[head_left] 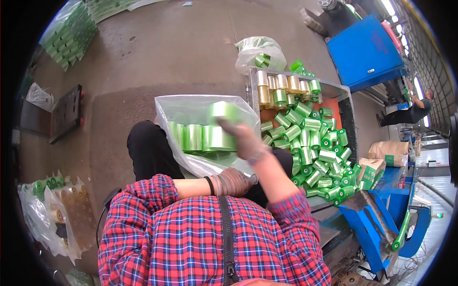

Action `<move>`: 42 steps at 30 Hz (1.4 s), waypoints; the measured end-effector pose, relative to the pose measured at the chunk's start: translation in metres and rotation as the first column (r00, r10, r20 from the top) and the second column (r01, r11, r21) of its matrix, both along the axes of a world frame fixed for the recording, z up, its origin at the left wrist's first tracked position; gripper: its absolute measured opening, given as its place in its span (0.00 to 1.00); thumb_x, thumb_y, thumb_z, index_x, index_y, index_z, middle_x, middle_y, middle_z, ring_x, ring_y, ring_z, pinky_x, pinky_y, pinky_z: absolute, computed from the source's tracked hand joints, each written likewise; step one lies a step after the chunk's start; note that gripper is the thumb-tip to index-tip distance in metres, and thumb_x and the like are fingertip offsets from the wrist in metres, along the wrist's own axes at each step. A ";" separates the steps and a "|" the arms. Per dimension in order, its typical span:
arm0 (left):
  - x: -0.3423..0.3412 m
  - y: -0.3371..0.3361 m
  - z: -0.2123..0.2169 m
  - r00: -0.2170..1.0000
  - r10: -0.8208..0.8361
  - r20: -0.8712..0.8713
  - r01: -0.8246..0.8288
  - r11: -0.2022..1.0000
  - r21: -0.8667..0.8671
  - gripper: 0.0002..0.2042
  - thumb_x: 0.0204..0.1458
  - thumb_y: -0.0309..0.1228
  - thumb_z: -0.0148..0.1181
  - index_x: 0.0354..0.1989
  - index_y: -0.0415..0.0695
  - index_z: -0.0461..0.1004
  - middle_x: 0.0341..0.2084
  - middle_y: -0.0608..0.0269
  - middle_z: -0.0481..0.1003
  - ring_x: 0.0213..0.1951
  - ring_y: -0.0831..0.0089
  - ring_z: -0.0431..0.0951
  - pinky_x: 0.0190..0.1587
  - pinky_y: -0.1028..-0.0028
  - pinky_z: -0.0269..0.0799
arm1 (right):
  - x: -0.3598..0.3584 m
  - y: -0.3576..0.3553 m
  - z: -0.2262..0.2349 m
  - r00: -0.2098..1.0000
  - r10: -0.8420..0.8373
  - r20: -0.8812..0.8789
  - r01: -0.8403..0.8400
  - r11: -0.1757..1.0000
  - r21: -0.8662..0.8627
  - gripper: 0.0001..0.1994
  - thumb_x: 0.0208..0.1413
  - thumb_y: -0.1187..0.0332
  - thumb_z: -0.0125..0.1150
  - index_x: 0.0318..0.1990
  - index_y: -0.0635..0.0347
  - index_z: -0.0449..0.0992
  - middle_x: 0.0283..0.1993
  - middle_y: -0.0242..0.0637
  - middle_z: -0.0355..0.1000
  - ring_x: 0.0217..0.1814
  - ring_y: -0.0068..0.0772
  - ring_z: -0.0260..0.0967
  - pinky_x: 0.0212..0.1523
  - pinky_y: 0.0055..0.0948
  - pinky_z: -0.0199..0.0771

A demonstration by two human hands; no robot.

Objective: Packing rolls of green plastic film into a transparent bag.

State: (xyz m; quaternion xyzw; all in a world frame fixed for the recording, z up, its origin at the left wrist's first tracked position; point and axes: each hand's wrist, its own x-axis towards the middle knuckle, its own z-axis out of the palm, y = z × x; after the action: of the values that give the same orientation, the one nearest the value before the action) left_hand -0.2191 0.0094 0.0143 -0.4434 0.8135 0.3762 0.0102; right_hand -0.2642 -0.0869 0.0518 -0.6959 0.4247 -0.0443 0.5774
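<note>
My right hand (244, 139), in a grey glove, is raised over a clear plastic bag (191, 107) on my lap and holds a green roll (224, 110) above its opening. Several green rolls (202, 138) lie in a row inside the bag. My left hand (234, 182), also gloved, grips the near edge of the bag by my chest. A black band sits on my left wrist.
To my right a metal tray (343, 90) holds a heap of green rolls (317, 152) and some gold rolls (272, 86). Blue metal frames (377, 229) stand at lower right, a blue cabinet (365, 50) behind. Bagged rolls (52, 209) lie at left. Another person (412, 112) works at far right.
</note>
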 end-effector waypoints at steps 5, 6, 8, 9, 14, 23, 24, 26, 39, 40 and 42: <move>0.001 0.010 -0.013 0.994 -0.092 -0.058 0.098 0.989 0.113 0.15 0.47 0.36 0.48 0.43 0.47 0.72 0.37 0.51 0.74 0.39 0.55 0.75 0.39 0.59 0.71 | 0.044 -0.010 -0.126 0.772 -0.167 -0.613 0.102 0.985 -0.140 0.49 0.33 0.39 0.61 0.52 0.80 0.57 0.55 0.61 0.58 0.58 0.49 0.59 0.56 0.32 0.60; 0.004 0.012 -0.016 0.999 -0.049 -0.010 0.050 0.981 0.185 0.15 0.47 0.36 0.48 0.42 0.47 0.73 0.37 0.52 0.74 0.39 0.55 0.75 0.39 0.58 0.70 | 0.035 -0.019 -0.134 0.701 -0.196 -0.686 0.077 0.977 -0.201 0.51 0.36 0.43 0.61 0.56 0.82 0.48 0.56 0.58 0.59 0.57 0.41 0.61 0.55 0.30 0.61; 0.014 0.018 -0.016 0.976 0.121 -0.181 -0.094 0.984 0.152 0.14 0.47 0.37 0.49 0.39 0.47 0.74 0.34 0.52 0.75 0.38 0.55 0.75 0.39 0.58 0.70 | 0.005 -0.043 -0.137 0.677 -0.309 -0.669 0.116 0.941 -0.317 0.46 0.38 0.48 0.62 0.54 0.81 0.50 0.52 0.55 0.63 0.51 0.40 0.67 0.51 0.30 0.66; 0.019 0.017 -0.009 0.965 0.167 -0.202 -0.139 0.979 0.146 0.13 0.47 0.37 0.49 0.38 0.47 0.74 0.33 0.51 0.75 0.38 0.54 0.74 0.39 0.59 0.70 | 0.002 -0.043 -0.115 0.625 -0.226 -0.747 -0.017 0.953 -0.302 0.45 0.38 0.49 0.64 0.53 0.79 0.51 0.53 0.56 0.62 0.52 0.42 0.66 0.52 0.30 0.65; 0.029 0.017 -0.002 0.934 0.247 -0.257 -0.206 0.962 0.177 0.12 0.46 0.40 0.49 0.33 0.47 0.74 0.28 0.52 0.75 0.35 0.54 0.74 0.39 0.61 0.69 | 0.006 -0.037 -0.150 0.560 -0.353 -0.749 -0.055 0.887 -0.459 0.48 0.38 0.47 0.63 0.56 0.78 0.47 0.57 0.56 0.58 0.58 0.45 0.59 0.56 0.31 0.60; 0.257 -0.008 -0.007 0.669 0.268 0.693 0.317 0.740 -0.593 0.37 0.38 0.47 0.54 0.56 0.38 0.57 0.52 0.50 0.64 0.57 0.61 0.59 0.63 0.65 0.42 | -0.051 -0.103 -0.032 0.471 0.364 -0.804 -0.782 0.594 -0.188 0.28 0.43 0.47 0.55 0.42 0.66 0.72 0.37 0.51 0.72 0.39 0.45 0.71 0.44 0.36 0.69; 0.257 0.001 0.004 0.643 0.275 0.714 0.250 0.807 -0.535 0.39 0.36 0.46 0.56 0.58 0.38 0.54 0.53 0.50 0.63 0.60 0.62 0.56 0.64 0.65 0.38 | -0.030 -0.082 0.000 0.613 0.213 -0.761 -0.618 0.728 -0.295 0.28 0.41 0.48 0.57 0.43 0.65 0.72 0.36 0.50 0.72 0.39 0.47 0.71 0.44 0.36 0.69; 0.225 -0.006 0.083 0.607 0.287 0.741 -0.211 0.957 -0.198 0.40 0.30 0.44 0.60 0.57 0.39 0.58 0.54 0.49 0.62 0.61 0.60 0.52 0.64 0.63 0.38 | -0.030 -0.080 0.027 0.603 0.119 -0.789 -0.565 0.762 -0.317 0.28 0.41 0.48 0.59 0.43 0.63 0.72 0.35 0.49 0.73 0.34 0.40 0.72 0.39 0.34 0.71; 0.272 -0.003 0.081 0.695 0.719 0.003 -0.628 0.609 -0.484 0.19 0.47 0.23 0.52 0.51 0.37 0.65 0.51 0.53 0.64 0.59 0.60 0.57 0.59 0.68 0.50 | -0.248 -0.100 -0.213 0.601 -0.408 -0.687 0.429 0.890 -0.152 0.36 0.36 0.47 0.63 0.52 0.57 0.64 0.49 0.49 0.66 0.55 0.47 0.62 0.53 0.39 0.62; 0.269 -0.010 0.083 0.677 0.734 -0.054 -0.676 0.591 -0.439 0.19 0.49 0.22 0.50 0.51 0.36 0.64 0.52 0.53 0.64 0.59 0.62 0.57 0.58 0.69 0.50 | -0.235 -0.085 -0.236 0.467 -0.428 -0.774 0.414 0.879 -0.236 0.42 0.35 0.48 0.65 0.58 0.58 0.56 0.53 0.49 0.63 0.56 0.49 0.61 0.54 0.38 0.62; 0.243 -0.046 0.092 0.715 0.696 -0.068 -0.647 0.621 -0.443 0.17 0.50 0.22 0.49 0.51 0.36 0.65 0.52 0.52 0.64 0.59 0.63 0.57 0.59 0.69 0.50 | -0.221 -0.072 -0.272 0.378 -0.374 -0.847 0.272 0.919 -0.284 0.43 0.36 0.54 0.66 0.60 0.50 0.49 0.55 0.46 0.59 0.57 0.45 0.60 0.52 0.38 0.64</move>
State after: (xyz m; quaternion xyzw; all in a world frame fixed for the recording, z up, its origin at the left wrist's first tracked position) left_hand 0.0236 -0.0368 0.1060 -0.7251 0.6491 0.1358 -0.1857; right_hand -0.4853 -0.1593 -0.2203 -0.5452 0.7870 0.1936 0.2142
